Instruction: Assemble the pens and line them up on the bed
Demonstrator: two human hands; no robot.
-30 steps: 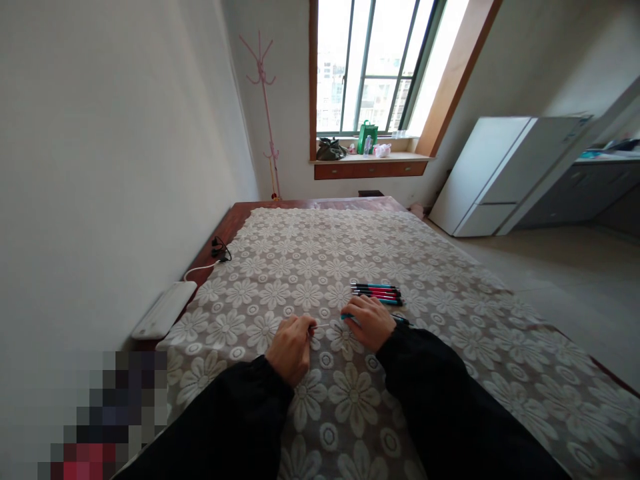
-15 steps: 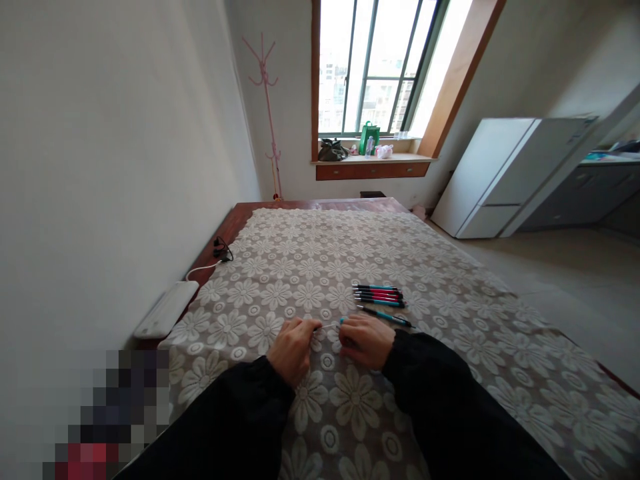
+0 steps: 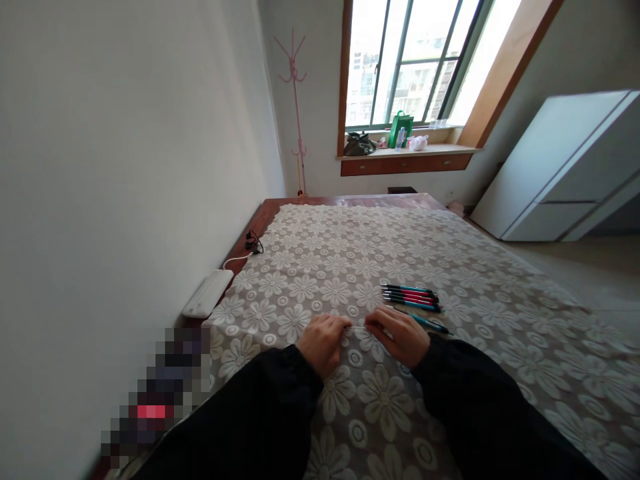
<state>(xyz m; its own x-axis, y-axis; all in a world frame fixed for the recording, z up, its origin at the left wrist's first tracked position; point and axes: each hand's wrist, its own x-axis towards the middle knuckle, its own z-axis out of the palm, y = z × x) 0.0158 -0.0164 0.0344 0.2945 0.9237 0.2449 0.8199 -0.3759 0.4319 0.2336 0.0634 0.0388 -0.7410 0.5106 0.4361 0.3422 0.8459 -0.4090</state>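
My left hand (image 3: 323,343) and my right hand (image 3: 399,335) rest close together on a lace tablecloth (image 3: 350,267) with a flower pattern. Each hand pinches one end of a thin pale rod (image 3: 357,327) that spans the small gap between them; what the rod is I cannot tell. A teal pen (image 3: 425,323) lies on the cloth just past my right hand, not touched by it. Beyond it, several red and teal pens (image 3: 411,297) lie side by side in a neat row. Black sleeves cover both my arms.
A white power strip (image 3: 207,301) with a cable and black plug (image 3: 253,243) lies by the left wall on the wooden table edge. A pink coat stand (image 3: 295,100), a window sill with bags (image 3: 395,137) and a white cabinet (image 3: 565,173) stand beyond.
My right hand has let go of the teal pen, which now lies on the cloth. Both hands have drawn together on the thin rod. My view has turned to the left.
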